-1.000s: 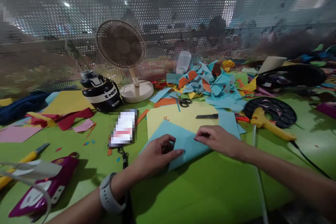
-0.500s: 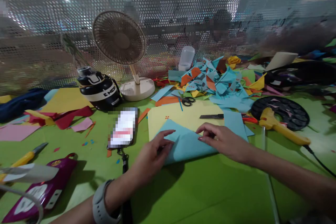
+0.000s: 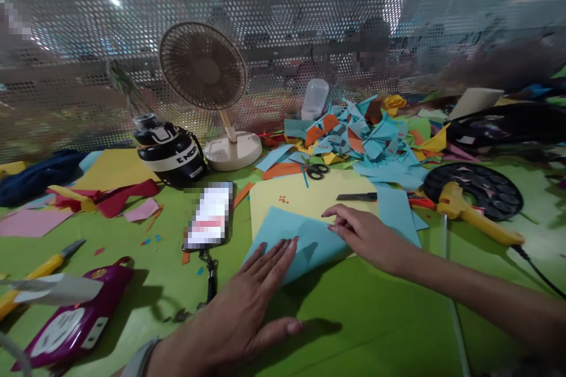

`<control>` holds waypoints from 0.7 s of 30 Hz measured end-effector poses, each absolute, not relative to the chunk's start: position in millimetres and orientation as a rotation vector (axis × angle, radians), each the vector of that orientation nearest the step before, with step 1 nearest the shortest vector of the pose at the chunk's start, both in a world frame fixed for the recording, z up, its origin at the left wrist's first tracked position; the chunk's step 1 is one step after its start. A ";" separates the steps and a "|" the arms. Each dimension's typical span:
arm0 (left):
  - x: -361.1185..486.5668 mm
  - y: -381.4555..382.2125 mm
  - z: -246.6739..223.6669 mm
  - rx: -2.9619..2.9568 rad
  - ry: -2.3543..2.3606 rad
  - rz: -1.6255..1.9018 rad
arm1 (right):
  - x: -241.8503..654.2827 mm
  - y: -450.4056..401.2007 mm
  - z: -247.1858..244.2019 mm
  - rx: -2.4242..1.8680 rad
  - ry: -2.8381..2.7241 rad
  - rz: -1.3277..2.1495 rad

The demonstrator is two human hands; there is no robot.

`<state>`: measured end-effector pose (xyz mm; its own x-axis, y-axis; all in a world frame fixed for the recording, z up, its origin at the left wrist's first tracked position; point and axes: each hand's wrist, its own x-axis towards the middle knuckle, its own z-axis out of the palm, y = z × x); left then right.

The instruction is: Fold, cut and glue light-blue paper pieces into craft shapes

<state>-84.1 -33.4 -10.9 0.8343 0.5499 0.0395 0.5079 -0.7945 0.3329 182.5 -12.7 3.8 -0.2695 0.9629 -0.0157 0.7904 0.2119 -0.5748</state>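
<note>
A folded sheet of light blue paper [image 3: 287, 224] lies partly over a pale yellow sheet [image 3: 309, 188] that carries a small cluster of orange dots. My left hand [image 3: 252, 297] is open, its fingers stretched flat on the blue paper's lower left and its thumb out to the side over the green tabletop [image 3: 336, 330]. At the right part of the blue paper, my right hand [image 3: 371, 238] has its fingers bent and pinched together at the upper edge. Black-handled scissors [image 3: 317, 172] and a dark blade [image 3: 356, 196] lie just beyond.
Left of the hands are a phone [image 3: 209, 215], a purple device [image 3: 75, 318] and a yellow-handled tool [image 3: 44, 268]. A fan [image 3: 232, 150] and a black jug [image 3: 172, 159] stand behind. To the right are a yellow glue gun [image 3: 477, 218], a black round tray [image 3: 504, 188] and heaped paper scraps [image 3: 354, 129].
My left hand has gone from bent fingers at the blue paper to lying flat and spread on it. The paper has shifted left and turned slightly; my right hand moved slightly left.
</note>
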 end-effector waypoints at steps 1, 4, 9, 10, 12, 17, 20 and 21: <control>-85.9 -33.7 -12.7 2.730 0.799 0.170 | 180.9 -11.2 4.0 -1.647 -2.160 0.684; -91.1 -35.0 -15.2 2.770 0.827 0.112 | 176.6 -5.7 3.4 -1.686 -2.200 0.680; -83.2 -36.7 -7.2 2.812 1.107 0.209 | 174.5 1.4 -4.8 -1.677 -2.240 0.656; -78.3 -36.5 -5.5 2.827 1.169 0.244 | 174.5 2.1 -7.3 -1.665 -2.252 0.641; -67.9 -35.8 -4.6 2.874 1.029 0.229 | 174.4 2.8 -12.1 -1.620 -2.280 0.597; -54.8 -35.3 -16.5 2.757 0.870 0.045 | 175.8 1.4 -10.8 -1.514 -2.322 0.452; -57.0 -34.5 -22.0 2.731 0.869 0.091 | 183.5 -6.1 0.6 -1.371 -2.383 0.332; -58.0 -33.5 -22.6 2.725 0.868 0.101 | 187.1 -9.9 4.0 -1.315 -2.423 0.332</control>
